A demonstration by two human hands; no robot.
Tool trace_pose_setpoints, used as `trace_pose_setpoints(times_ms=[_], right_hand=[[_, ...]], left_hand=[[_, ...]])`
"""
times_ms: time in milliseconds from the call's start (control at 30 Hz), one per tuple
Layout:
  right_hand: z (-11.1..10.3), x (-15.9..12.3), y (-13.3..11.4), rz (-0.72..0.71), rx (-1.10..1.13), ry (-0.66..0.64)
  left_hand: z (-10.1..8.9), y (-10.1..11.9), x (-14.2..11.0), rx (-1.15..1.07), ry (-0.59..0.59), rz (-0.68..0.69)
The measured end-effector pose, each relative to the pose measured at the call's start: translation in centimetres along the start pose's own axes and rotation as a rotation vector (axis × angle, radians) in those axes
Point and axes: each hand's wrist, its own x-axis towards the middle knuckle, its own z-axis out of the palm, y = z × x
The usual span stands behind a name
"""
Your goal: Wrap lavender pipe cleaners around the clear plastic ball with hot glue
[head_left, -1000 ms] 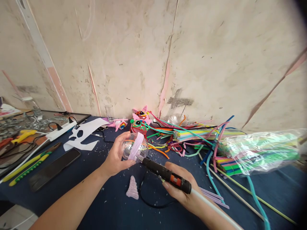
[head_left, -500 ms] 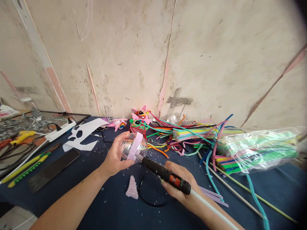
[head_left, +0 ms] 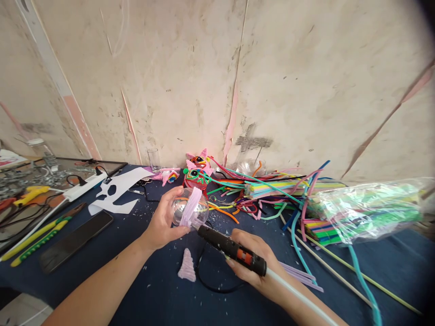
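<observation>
My left hand (head_left: 166, 219) is closed around a clear plastic ball (head_left: 179, 209). A band of lilac pipe cleaners (head_left: 191, 206) runs across the ball. In my right hand (head_left: 253, 258) is a black pen-shaped hot glue gun (head_left: 217, 242), with a long whitish glue stick (head_left: 299, 294) coming out of its back end. Its nozzle is at the lower end of the lilac band; I cannot tell whether it touches. Below the ball, a lilac triangular pipe-cleaner piece (head_left: 186, 266) lies on the dark blue cloth (head_left: 152, 299).
Behind the ball stand colourful animal heads (head_left: 196, 177). Bundled pipe cleaners (head_left: 272, 188) and a plastic bag of them (head_left: 370, 213) lie to the right. A phone (head_left: 76, 242), pliers (head_left: 44, 233), cut white paper (head_left: 118, 190) and a power strip (head_left: 84, 185) are on the left.
My right hand has drawn the glue gun slightly left and down along the lilac band's lower end. My left hand keeps the ball nearly still. The view has shifted slightly.
</observation>
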Motion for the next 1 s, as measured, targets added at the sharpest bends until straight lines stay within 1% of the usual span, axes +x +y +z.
trace_pose_setpoints(times_ms=[233,400,467,733,900,1000], right_hand=[[0.09,-0.09,0.19,0.003,-0.008,0.029],[-0.18,-0.32,0.17,0.109,-0.005,0.077],[-0.28,-0.28,0.13,0.131,-0.002,0.091],[-0.21,0.05,-0.08,0.045,-0.008,0.054],[-0.31,-0.09,-0.04,0.092,-0.012,0.086],[-0.34,-0.16,-0.02,0.104,-0.003,0.073]], left_hand=[[0.06,0.11,0.04,0.008,-0.008,-0.008],[0.08,0.06,0.04,0.023,-0.017,-0.005],[0.07,0.06,0.02,0.019,-0.024,-0.005],[0.0,-0.07,-0.04,0.037,-0.004,-0.003],[0.02,-0.12,-0.05,0.032,-0.012,0.003],[0.02,-0.08,-0.04,0.038,-0.009,-0.003]])
